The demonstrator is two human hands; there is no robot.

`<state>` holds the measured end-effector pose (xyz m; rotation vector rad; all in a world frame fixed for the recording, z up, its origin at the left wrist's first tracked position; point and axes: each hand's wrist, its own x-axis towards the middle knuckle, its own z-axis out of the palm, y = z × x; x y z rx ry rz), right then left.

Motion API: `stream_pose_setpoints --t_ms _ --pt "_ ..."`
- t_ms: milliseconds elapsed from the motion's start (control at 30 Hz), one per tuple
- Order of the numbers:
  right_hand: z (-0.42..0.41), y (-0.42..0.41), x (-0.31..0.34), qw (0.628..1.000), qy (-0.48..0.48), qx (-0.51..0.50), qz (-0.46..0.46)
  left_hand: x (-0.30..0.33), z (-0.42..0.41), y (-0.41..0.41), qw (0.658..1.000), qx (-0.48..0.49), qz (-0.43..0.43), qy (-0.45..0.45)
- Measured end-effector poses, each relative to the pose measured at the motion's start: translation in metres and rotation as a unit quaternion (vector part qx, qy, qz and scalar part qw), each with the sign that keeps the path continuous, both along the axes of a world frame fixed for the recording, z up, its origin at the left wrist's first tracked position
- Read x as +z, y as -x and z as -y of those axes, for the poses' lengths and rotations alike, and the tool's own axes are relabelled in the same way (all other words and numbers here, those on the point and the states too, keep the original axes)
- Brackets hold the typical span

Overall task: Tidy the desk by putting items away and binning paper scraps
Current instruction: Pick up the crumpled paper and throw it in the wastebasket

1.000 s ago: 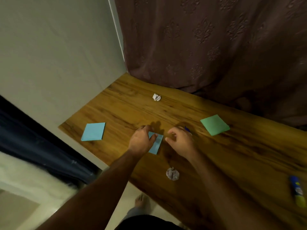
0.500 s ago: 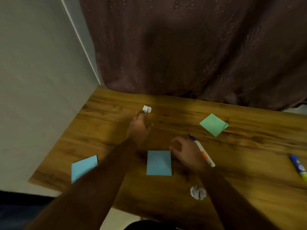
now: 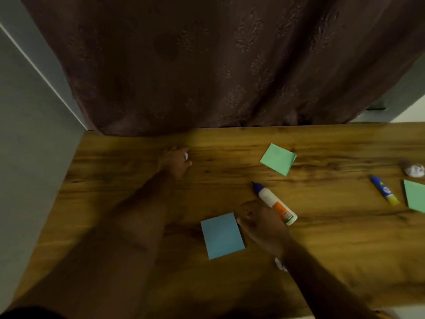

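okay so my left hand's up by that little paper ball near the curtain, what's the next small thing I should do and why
Probably lift the left hand with the crumpled paper scrap and carry it off to the bin. The fingers appear curled around the white scrap at the back of the desk, so the pickup looks done. No bin is in view. The right hand rests between the blue note and the glue bottle.

The left arm stretches far across the desk (image 3: pixel 115 180), its hand (image 3: pixel 175 162) curled knuckles-up with the fingers closed round a small white scrap (image 3: pixel 185 155) that peeks out at the fingertips. The right hand (image 3: pixel 261 223) lies nearer and to the right, palm down, low over the desk, fingers loosely bent and holding nothing, its forearm running back to the near right corner.
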<state>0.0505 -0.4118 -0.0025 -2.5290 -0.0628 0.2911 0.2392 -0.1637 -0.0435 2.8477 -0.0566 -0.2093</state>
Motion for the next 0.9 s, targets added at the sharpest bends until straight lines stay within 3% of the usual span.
stream_pose_setpoints --t_ms 67,233,333,400,500,567,700,800,900 --pt "0.0 0.001 0.0 1.0 -0.012 -0.01 -0.008 -0.003 0.004 0.002 0.999 -0.015 0.027 0.012" --pt "0.017 0.006 0.006 0.999 0.019 -0.044 -0.013 -0.007 0.015 0.015 0.988 0.015 0.058 0.14" --pt "0.034 0.017 0.01 0.997 0.022 -0.072 0.015 0.008 0.035 0.027 0.97 0.079 0.077 0.217" --pt "0.044 0.025 0.006 0.995 0.031 -0.091 0.025 0.015 0.05 0.034 0.921 0.188 0.049 0.337" --pt "0.055 0.044 -0.008 0.993 0.058 -0.102 0.002 0.018 0.075 0.049 0.803 0.299 -0.049 0.512" --pt "0.059 0.056 -0.017 0.994 0.073 -0.085 -0.006 0.021 0.091 0.06 0.774 0.299 -0.098 0.549" --pt "0.06 0.079 -0.036 0.986 0.146 -0.038 -0.072 0.028 0.125 0.085 0.784 0.211 -0.157 0.562" --pt "0.061 0.092 -0.049 0.977 0.205 -0.024 -0.056 0.029 0.144 0.102 0.793 0.157 -0.178 0.561" --pt "0.066 0.099 -0.054 0.981 0.188 -0.024 -0.037 0.029 0.156 0.112 0.787 0.124 -0.198 0.571"
